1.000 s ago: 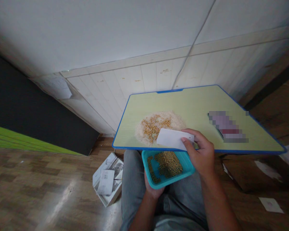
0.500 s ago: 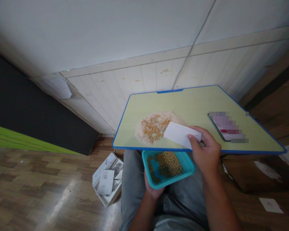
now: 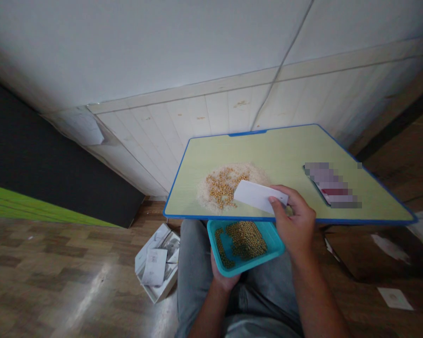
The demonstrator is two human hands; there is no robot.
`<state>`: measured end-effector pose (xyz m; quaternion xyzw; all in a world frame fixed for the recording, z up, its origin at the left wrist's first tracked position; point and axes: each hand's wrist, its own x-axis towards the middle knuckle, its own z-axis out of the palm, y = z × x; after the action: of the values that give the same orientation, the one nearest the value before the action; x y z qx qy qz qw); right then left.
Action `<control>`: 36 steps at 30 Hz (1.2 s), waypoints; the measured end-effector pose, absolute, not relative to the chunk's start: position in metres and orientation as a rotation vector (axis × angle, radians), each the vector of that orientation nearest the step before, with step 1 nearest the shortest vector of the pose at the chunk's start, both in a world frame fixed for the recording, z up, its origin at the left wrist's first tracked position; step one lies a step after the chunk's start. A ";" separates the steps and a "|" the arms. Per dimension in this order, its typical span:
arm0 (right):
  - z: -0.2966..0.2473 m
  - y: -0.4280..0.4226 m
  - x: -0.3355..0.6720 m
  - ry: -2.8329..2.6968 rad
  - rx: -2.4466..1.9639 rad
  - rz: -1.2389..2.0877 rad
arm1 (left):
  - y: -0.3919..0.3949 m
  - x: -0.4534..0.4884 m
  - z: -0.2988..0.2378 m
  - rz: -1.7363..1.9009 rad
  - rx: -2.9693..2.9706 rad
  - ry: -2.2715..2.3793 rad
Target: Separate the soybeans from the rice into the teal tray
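Observation:
Between thumb and fingers, my right hand [image 3: 296, 220] grips a white card [image 3: 254, 195] low over the tabletop. The card's far end is beside a pile of soybeans [image 3: 221, 190] mixed with pale grains that look like rice [image 3: 257, 173]. My left hand [image 3: 225, 277] holds a teal plastic tub [image 3: 268, 260] from below, just under the table's front edge and above my lap. Many soybeans [image 3: 248, 239] lie inside the tub, mostly toward its right side. The fingers under the tub are largely hidden.
The small table [image 3: 278, 145] has a light green top with a blue rim. A phone [image 3: 327, 185], partly blurred out, lies on its right side. An open white box [image 3: 158, 267] with papers stands on the floor at left. Behind the table is a wall [image 3: 197, 51] with a cable.
My right hand has moved slightly left with the card, bringing its far end closer to the soybeans on the table. The tub and my left hand have stayed nearly still.

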<state>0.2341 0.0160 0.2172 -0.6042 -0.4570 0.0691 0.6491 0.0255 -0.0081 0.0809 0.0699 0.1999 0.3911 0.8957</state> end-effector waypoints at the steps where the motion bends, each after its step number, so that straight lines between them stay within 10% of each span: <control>1: 0.218 0.016 0.234 -1.041 -1.373 0.151 | -0.008 0.026 0.081 0.810 0.148 0.405; 36: 0.220 0.016 0.233 -1.030 -1.353 0.206 | -0.009 0.025 0.087 0.801 0.157 0.430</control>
<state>0.2332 0.0158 0.2197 -0.5969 -0.4543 0.0910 0.6550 0.0247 -0.0087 0.0875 0.0756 0.2076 0.3865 0.8954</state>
